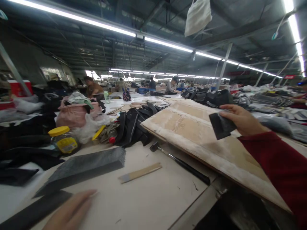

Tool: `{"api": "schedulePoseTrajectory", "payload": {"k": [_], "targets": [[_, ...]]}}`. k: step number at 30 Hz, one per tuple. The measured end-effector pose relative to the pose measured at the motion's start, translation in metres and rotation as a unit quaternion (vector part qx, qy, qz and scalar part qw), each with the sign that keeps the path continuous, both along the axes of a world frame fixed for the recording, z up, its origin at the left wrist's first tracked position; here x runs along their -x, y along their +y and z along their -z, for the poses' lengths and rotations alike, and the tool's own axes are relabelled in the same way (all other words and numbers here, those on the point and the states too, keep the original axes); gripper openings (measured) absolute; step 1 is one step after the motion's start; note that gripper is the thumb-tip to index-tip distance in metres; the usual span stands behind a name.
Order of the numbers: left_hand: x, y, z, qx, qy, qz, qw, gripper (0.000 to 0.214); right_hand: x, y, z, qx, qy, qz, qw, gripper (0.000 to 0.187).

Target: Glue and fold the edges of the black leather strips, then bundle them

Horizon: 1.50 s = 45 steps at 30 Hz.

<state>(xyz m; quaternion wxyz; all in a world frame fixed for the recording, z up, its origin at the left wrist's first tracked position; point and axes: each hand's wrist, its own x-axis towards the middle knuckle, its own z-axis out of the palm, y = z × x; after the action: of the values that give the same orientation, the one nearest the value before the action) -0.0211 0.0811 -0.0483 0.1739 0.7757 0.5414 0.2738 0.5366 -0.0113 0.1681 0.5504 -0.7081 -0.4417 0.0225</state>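
Note:
My right hand [243, 119], in a red sleeve, pinches a small dark flat piece [219, 126] between thumb and fingers, held up over a pale worn board [187, 127]. At the lower left, my left hand [74, 210] reaches over the white tabletop with its fingers stretched out, slightly blurred and holding nothing I can see. Close to it lie a fanned stack of dark grey pieces [88, 167] and a dark strip [28, 212]. A hammer [183, 164] with a black handle rests along the board's near edge. Left of the hammer is a flat wooden stick [140, 172].
Behind the grey stack stand a yellow-lidded jar [63, 140] and a pink cloth bag [76, 115]. A heap of black strips [134, 124] adjoins the board's left corner. Black bundles [218, 97] sit beyond the board. Several people work at farther tables.

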Motion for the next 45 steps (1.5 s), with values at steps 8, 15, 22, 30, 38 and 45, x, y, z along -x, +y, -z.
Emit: {"api": "schedulePoseTrajectory", "payload": {"k": [8,15,22,30,38,45], "targets": [[-0.001,-0.016,-0.037,0.045,-0.082,-0.105,0.99,0.045,0.208,0.031,-0.033,-0.005,0.07,-0.56,0.826,0.022],[0.04,-0.012,-0.059,-0.076,-0.334,-0.298,0.891,0.05,0.251,0.068,0.093,0.235,-0.13,-0.696,0.666,0.024],[-0.018,-0.036,-0.056,-0.117,-0.076,-0.036,0.99,0.025,0.268,0.07,0.142,0.178,-0.203,-0.707,0.653,0.031],[-0.058,-0.054,-0.054,-0.047,0.128,0.214,0.967,0.013,0.25,0.089,0.149,0.169,-0.089,-0.601,0.776,0.038],[-0.062,-0.053,-0.061,-0.036,0.079,0.191,0.978,0.012,0.225,0.103,0.15,0.202,-0.325,-0.556,0.738,0.03],[-0.088,-0.004,-0.077,-0.088,0.252,0.09,0.959,0.02,0.195,0.11,0.149,0.252,-0.335,-0.486,0.767,0.025]]}}
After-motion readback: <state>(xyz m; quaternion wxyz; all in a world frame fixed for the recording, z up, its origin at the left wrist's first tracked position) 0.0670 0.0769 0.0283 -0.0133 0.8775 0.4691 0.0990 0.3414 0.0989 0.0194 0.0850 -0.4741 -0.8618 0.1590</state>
